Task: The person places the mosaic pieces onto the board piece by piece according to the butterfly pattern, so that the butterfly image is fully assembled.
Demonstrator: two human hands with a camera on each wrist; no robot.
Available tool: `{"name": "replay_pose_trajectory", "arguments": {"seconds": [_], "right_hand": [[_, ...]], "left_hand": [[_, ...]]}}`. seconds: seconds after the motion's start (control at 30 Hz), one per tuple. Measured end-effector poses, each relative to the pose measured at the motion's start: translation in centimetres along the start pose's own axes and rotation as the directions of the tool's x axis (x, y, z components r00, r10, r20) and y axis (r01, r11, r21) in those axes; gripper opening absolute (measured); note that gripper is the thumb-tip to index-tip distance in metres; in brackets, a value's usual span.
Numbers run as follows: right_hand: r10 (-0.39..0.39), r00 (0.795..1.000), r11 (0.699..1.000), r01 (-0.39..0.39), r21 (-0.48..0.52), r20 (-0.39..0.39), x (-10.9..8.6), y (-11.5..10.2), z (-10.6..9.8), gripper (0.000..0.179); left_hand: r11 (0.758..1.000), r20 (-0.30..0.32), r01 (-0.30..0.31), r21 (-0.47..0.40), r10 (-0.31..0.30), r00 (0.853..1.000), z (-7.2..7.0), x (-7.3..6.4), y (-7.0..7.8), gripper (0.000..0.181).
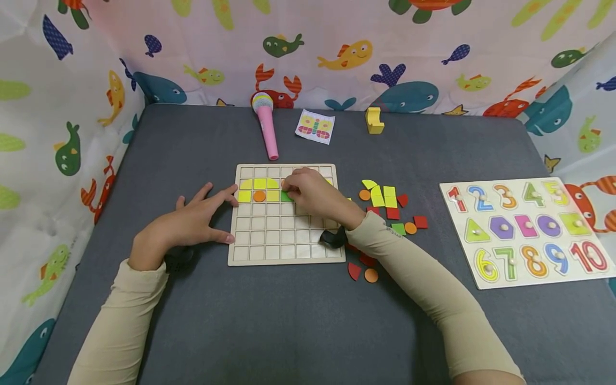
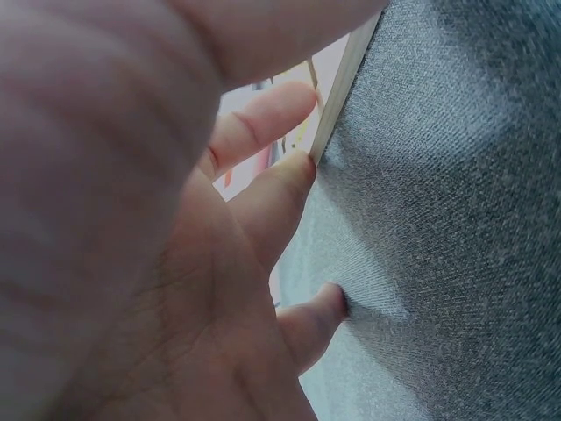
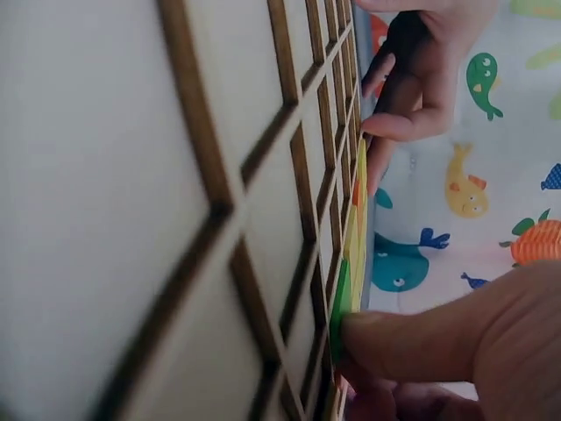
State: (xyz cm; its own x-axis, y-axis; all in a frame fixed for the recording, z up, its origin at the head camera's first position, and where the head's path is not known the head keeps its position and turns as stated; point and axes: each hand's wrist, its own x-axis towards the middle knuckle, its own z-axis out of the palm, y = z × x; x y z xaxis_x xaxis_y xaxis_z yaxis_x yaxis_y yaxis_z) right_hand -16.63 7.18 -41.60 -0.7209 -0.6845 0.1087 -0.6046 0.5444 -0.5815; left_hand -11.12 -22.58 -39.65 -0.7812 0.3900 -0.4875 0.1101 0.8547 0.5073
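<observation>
A pale wooden grid board (image 1: 286, 235) lies on the dark table. Yellow tiles (image 1: 246, 184) and an orange disc (image 1: 259, 196) fill cells in its upper left. My left hand (image 1: 190, 219) spreads its fingers along the board's left side, with thumb and fingertips touching the edge (image 2: 337, 96). Over the upper middle of the grid, my right hand (image 1: 320, 195) pinches a green tile (image 3: 340, 303), its thumb (image 3: 394, 346) against the tile's end. Part of an orange piece (image 1: 284, 183) peeks out beside those fingers. The right hand covers several cells behind it.
Loose yellow, red, green and orange tiles (image 1: 389, 201) lie right of the board, some under the right forearm. Farther right is a number-and-shape puzzle board (image 1: 514, 218). Behind the grid are a pink microphone (image 1: 267, 131), a butterfly picture card (image 1: 315, 127) and a yellow block (image 1: 374, 122).
</observation>
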Motion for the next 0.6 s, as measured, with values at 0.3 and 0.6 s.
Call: {"name": "replay_pose_trajectory", "arguments": {"seconds": [0.3, 0.6], "right_hand": [[0.119, 0.992, 0.990, -0.116, 0.078, -0.039, -2.2, 1.0, -3.3, 0.016], [0.250, 0.957, 0.967, -0.239, 0.088, -0.149, -6.5, 3.7, -7.4, 0.016]], "left_hand": [[1.000, -0.008, -0.012, 0.001, 0.012, 1.000, 0.1, 0.1, -0.1, 0.109], [1.000, -0.011, -0.016, -0.002, 0.016, 1.000, 0.1, -0.1, 0.0, 0.108]]}}
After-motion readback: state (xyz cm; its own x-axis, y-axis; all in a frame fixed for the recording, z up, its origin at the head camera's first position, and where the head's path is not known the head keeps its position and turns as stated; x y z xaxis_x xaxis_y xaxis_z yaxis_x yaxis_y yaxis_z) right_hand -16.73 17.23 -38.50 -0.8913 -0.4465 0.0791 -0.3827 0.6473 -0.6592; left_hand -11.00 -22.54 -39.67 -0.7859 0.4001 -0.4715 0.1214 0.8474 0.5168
